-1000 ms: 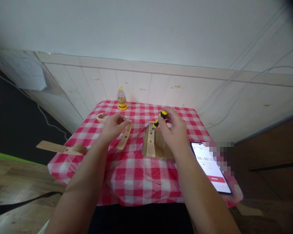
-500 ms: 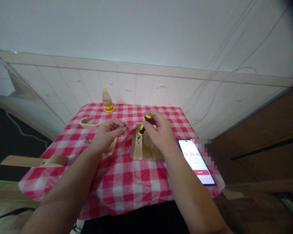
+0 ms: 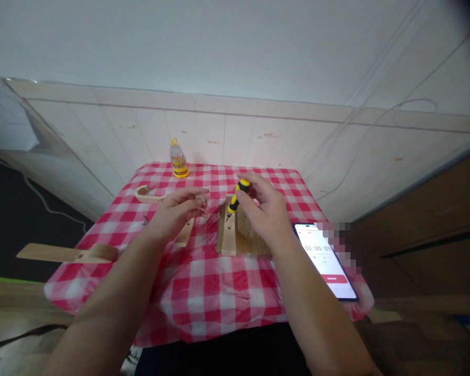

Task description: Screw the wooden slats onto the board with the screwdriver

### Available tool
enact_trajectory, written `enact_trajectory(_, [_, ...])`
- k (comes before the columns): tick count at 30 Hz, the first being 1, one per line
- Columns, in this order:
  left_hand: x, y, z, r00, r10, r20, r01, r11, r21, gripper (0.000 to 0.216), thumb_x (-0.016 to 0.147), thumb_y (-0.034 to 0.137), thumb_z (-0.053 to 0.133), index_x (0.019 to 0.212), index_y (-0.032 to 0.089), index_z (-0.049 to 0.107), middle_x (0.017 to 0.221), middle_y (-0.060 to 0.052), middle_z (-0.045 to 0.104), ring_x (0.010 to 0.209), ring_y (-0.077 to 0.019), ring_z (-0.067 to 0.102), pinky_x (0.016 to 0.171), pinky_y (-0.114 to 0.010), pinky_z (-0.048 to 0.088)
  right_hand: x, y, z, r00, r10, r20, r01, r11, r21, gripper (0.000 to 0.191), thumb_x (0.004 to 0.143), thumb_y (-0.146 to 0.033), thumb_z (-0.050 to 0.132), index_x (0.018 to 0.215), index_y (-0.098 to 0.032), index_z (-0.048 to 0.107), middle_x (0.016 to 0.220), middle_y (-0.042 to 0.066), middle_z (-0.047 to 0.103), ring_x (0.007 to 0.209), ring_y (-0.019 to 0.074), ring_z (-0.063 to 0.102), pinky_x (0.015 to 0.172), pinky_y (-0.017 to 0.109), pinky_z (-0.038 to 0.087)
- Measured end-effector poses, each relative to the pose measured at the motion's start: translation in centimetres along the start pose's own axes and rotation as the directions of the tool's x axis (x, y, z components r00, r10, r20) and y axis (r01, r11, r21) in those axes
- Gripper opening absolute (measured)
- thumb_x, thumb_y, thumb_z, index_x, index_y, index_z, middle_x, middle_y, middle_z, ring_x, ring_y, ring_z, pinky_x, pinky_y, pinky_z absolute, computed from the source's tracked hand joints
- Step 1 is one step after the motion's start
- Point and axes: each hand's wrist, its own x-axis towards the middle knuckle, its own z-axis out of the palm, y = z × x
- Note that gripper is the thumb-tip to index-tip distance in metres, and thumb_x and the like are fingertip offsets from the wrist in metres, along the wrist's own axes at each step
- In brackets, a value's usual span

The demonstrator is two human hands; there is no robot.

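Here we grip a yellow-and-black screwdriver (image 3: 237,197) in our right hand (image 3: 264,211), fingers closed round its handle, tip down on the left rail of a wooden board (image 3: 229,237) lying mid-table. Our left hand (image 3: 174,214) hovers just left of it, fingertips pinched together; whether something small sits between them we cannot tell. A phone (image 3: 326,261) lies right of the board on the red checked cloth (image 3: 219,292).
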Motion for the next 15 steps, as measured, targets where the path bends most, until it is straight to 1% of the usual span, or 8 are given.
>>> enact_trajectory(2, [0.1, 0.0, -0.1, 0.999, -0.049, 0.000, 0.049, 0.998, -0.037, 0.017, 0.069, 0.021, 0.071, 0.085, 0.015, 0.070, 0.073, -0.002, 0.067, 0.067, -0.0126, 0.063, 0.062, -0.025, 0.053, 0.0, 0.3, 0.0, 1.000, -0.010, -0.020, 0.010, 1.000, 0.007, 0.030, 0.085, -0.028, 0.061, 0.115, -0.026, 0.065, 0.102, 0.002, 0.072, 0.082, 0.0146, 0.067, 0.075, 0.032, 0.056])
enact_trajectory(4, [0.1, 0.2, -0.1, 0.996, -0.081, 0.023, 0.082, 0.995, -0.062, 0.012, 0.070, 0.020, 0.068, 0.080, 0.014, 0.068, 0.067, -0.002, 0.064, 0.060, -0.0119, 0.060, 0.053, -0.023, 0.050, 0.0, 0.5, 0.1, 1.000, -0.016, -0.025, 0.016, 1.000, 0.009, 0.031, 0.085, -0.028, 0.062, 0.115, -0.026, 0.065, 0.101, 0.002, 0.072, 0.081, 0.0144, 0.066, 0.075, 0.032, 0.056])
enact_trajectory(6, [0.1, 0.4, -0.1, 0.995, -0.095, 0.036, 0.098, 0.992, -0.081, 0.010, 0.070, 0.019, 0.068, 0.079, 0.015, 0.065, 0.063, -0.001, 0.061, 0.055, -0.0112, 0.057, 0.044, -0.020, 0.045, 0.0, 0.5, 0.0, 1.000, -0.006, -0.023, 0.006, 1.000, 0.006, 0.030, 0.085, -0.028, 0.062, 0.115, -0.026, 0.066, 0.100, 0.002, 0.072, 0.081, 0.0147, 0.066, 0.075, 0.032, 0.056])
enact_trajectory(8, [0.0, 0.7, 0.0, 0.995, -0.095, 0.029, 0.096, 0.994, -0.059, 0.012, 0.071, 0.021, 0.069, 0.080, 0.015, 0.063, 0.062, 0.000, 0.060, 0.054, -0.0107, 0.056, 0.041, -0.018, 0.042, 0.0, 0.4, 0.0, 1.000, 0.009, -0.022, -0.009, 1.000, 0.004, 0.030, 0.085, -0.028, 0.062, 0.114, -0.025, 0.066, 0.099, 0.002, 0.072, 0.081, 0.0149, 0.066, 0.074, 0.032, 0.056])
enact_trajectory(10, [-0.3, 1.0, 0.0, 0.996, -0.087, 0.022, 0.086, 0.996, 0.012, 0.017, 0.074, 0.027, 0.071, 0.082, 0.015, 0.062, 0.064, 0.000, 0.060, 0.054, -0.0105, 0.057, 0.040, -0.017, 0.042, 0.0, 0.2, 0.0, 1.000, 0.012, -0.028, -0.012, 1.000, 0.000, 0.030, 0.084, -0.028, 0.062, 0.114, -0.025, 0.066, 0.099, 0.002, 0.072, 0.081, 0.0147, 0.066, 0.073, 0.031, 0.056])
enact_trajectory(12, [-0.6, 1.2, 0.2, 0.998, -0.050, 0.022, 0.047, 0.992, 0.113, 0.023, 0.078, 0.036, 0.071, 0.086, 0.015, 0.064, 0.066, -0.001, 0.062, 0.056, -0.0110, 0.058, 0.043, -0.018, 0.044, 0.1, 0.2, -0.1, 0.999, 0.009, -0.039, -0.009, 1.000, 0.000, 0.029, 0.084, -0.028, 0.062, 0.113, -0.026, 0.066, 0.099, 0.002, 0.071, 0.080, 0.0148, 0.065, 0.072, 0.032, 0.056])
enact_trajectory(14, [-0.8, 1.5, 0.6, 0.998, 0.000, 0.056, -0.014, 0.969, 0.247, 0.027, 0.080, 0.040, 0.068, 0.091, 0.015, 0.068, 0.073, -0.003, 0.066, 0.061, -0.0124, 0.061, 0.049, -0.021, 0.048, 0.1, 0.3, -0.1, 0.999, 0.011, -0.052, -0.010, 1.000, 0.007, 0.029, 0.084, -0.029, 0.062, 0.113, -0.026, 0.066, 0.097, 0.002, 0.071, 0.079, 0.0154, 0.065, 0.069, 0.031, 0.056])
enact_trajectory(15, [-0.9, 1.7, 0.8, 0.995, 0.032, 0.094, -0.060, 0.946, 0.319, 0.027, 0.080, 0.040, 0.068, 0.091, 0.015, 0.071, 0.078, -0.005, 0.068, 0.066, -0.0135, 0.063, 0.055, -0.023, 0.051, 0.2, 0.3, -0.2, 0.998, 0.011, -0.062, -0.010, 1.000, 0.011, 0.029, 0.084, -0.030, 0.062, 0.112, -0.027, 0.066, 0.097, 0.002, 0.071, 0.079, 0.0157, 0.065, 0.067, 0.031, 0.056])
